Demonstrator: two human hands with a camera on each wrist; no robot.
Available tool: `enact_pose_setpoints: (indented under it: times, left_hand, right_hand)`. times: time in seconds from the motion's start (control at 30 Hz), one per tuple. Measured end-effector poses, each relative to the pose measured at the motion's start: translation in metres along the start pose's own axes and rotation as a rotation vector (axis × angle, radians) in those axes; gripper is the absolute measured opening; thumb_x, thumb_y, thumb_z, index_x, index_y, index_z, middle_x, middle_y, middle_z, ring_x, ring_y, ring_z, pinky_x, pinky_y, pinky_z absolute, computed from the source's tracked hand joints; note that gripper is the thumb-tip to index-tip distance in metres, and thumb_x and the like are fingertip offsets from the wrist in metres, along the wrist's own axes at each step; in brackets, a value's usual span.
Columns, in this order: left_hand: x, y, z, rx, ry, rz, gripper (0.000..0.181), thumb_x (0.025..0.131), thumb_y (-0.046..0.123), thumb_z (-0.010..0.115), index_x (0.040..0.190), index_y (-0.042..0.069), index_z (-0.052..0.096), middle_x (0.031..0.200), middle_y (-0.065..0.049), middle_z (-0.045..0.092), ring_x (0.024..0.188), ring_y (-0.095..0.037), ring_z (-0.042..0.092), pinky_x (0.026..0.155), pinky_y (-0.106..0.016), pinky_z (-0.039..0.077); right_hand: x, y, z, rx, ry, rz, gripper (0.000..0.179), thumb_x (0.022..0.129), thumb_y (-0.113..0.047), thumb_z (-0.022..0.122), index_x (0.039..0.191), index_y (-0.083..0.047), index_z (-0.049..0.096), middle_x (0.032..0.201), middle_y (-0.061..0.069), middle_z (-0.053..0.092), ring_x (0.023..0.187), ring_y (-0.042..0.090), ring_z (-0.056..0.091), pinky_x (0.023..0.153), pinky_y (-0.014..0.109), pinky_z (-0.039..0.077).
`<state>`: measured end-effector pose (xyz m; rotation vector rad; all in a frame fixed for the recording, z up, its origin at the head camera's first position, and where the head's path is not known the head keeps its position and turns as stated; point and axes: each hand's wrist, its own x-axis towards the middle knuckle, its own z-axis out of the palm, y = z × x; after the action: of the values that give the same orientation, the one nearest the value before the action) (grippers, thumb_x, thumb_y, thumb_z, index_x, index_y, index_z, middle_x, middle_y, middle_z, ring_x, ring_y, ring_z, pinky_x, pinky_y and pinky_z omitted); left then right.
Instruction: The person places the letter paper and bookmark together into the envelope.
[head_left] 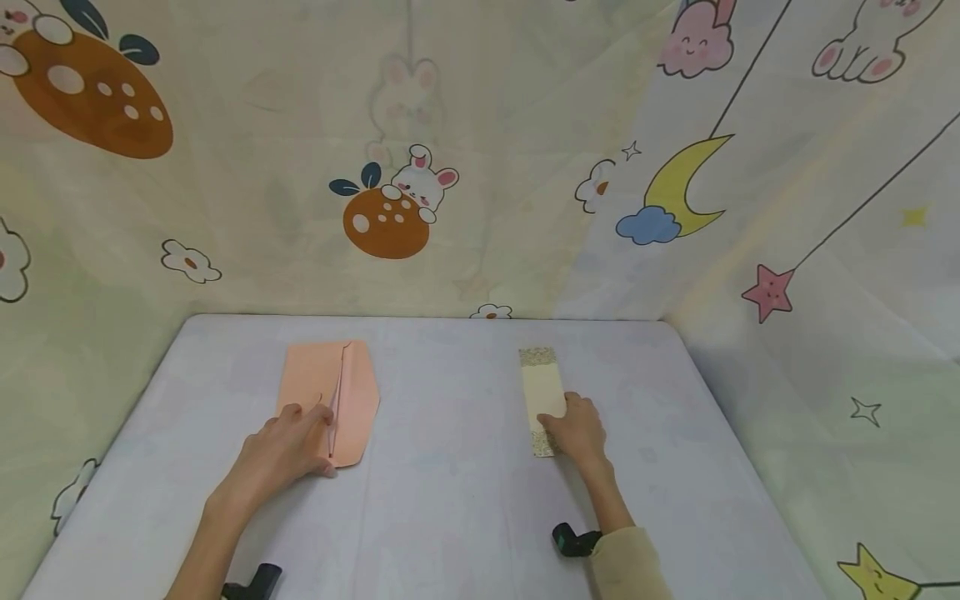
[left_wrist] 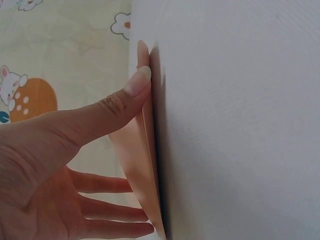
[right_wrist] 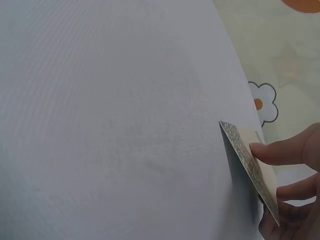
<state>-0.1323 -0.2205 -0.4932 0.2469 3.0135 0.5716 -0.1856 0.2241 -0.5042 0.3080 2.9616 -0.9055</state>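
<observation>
Nearest the camera, below the envelope, is a black device (head_left: pixel 255 582) beside the left forearm (head_left: pixel 225 517). The left hand (head_left: pixel 288 442) lies over the envelope's left and near part: thumb at the near edge, the other fingers reaching across, three of them straight in the left wrist view. They touch; no curled grip is seen. The salmon-coloured envelope (head_left: pixel 354 417) rests on the white bench (head_left: pixel 442 500), a dark line running lengthwise along its face. Right of the envelope, well apart, is a cream card (head_left: pixel 542 392) with a speckled band at each end. The right hand (head_left: pixel 581 429) pinches its right side, thumb above and fingers under, one edge tilted off the bench. Further right of the envelope and nearer the camera: a second black device (head_left: pixel 573 540), touching a beige sleeve (head_left: pixel 632 562).
</observation>
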Motion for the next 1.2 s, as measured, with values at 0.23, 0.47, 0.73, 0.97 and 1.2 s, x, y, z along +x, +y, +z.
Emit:
enact_pose_setpoints:
  times: [0.23, 0.47, 0.73, 0.97, 1.2]
  left_hand:
    - [0.000, -0.001, 0.000, -0.003, -0.001, -0.003, 0.075, 0.064, 0.043, 0.096, 0.125, 0.017, 0.060, 0.120, -0.029, 0.057, 0.088, -0.041, 0.063, 0.060, -0.058, 0.050]
    - [0.001, -0.002, 0.001, -0.001, -0.006, -0.005, 0.079, 0.063, 0.044, 0.096, 0.127, 0.016, 0.060, 0.120, -0.030, 0.056, 0.088, -0.041, 0.062, 0.061, -0.058, 0.050]
    - [0.001, -0.001, -0.002, 0.005, 0.007, 0.006, 0.076, 0.064, 0.042, 0.096, 0.126, 0.016, 0.060, 0.118, -0.030, 0.056, 0.085, -0.041, 0.062, 0.059, -0.055, 0.050]
    - [0.001, -0.001, -0.002, -0.009, -0.012, -0.009, 0.076, 0.064, 0.042, 0.096, 0.126, 0.017, 0.060, 0.119, -0.030, 0.056, 0.087, -0.041, 0.061, 0.061, -0.058, 0.050]
    - [0.001, -0.001, -0.001, -0.010, -0.010, 0.000, 0.078, 0.064, 0.044, 0.095, 0.127, 0.017, 0.059, 0.119, -0.030, 0.056, 0.087, -0.040, 0.061, 0.060, -0.056, 0.050]
  right_hand:
    - [0.000, 0.003, -0.007, 0.144, -0.012, -0.002, 0.049, 0.092, -0.014, 0.069, 0.133, 0.011, 0.058, 0.109, 0.026, 0.071, 0.094, 0.036, 0.069, 0.076, 0.049, 0.056]
    - [0.001, 0.011, -0.011, 0.233, -0.027, 0.020, 0.044, 0.095, -0.010, 0.066, 0.134, 0.009, 0.060, 0.113, 0.027, 0.069, 0.100, 0.036, 0.067, 0.077, 0.043, 0.056]
    - [0.000, 0.013, -0.013, 0.494, -0.118, 0.115, 0.043, 0.099, -0.009, 0.064, 0.139, 0.003, 0.058, 0.121, 0.026, 0.069, 0.092, 0.023, 0.071, 0.074, 0.033, 0.059]
    - [-0.001, 0.014, -0.014, 0.614, -0.152, 0.131, 0.042, 0.101, -0.011, 0.062, 0.139, 0.004, 0.057, 0.118, 0.023, 0.071, 0.087, 0.019, 0.070, 0.072, 0.031, 0.057]
    - [-0.004, 0.014, -0.010, 0.683, -0.158, 0.130, 0.043, 0.101, -0.011, 0.062, 0.140, 0.005, 0.056, 0.121, 0.025, 0.070, 0.088, 0.019, 0.070, 0.071, 0.031, 0.058]
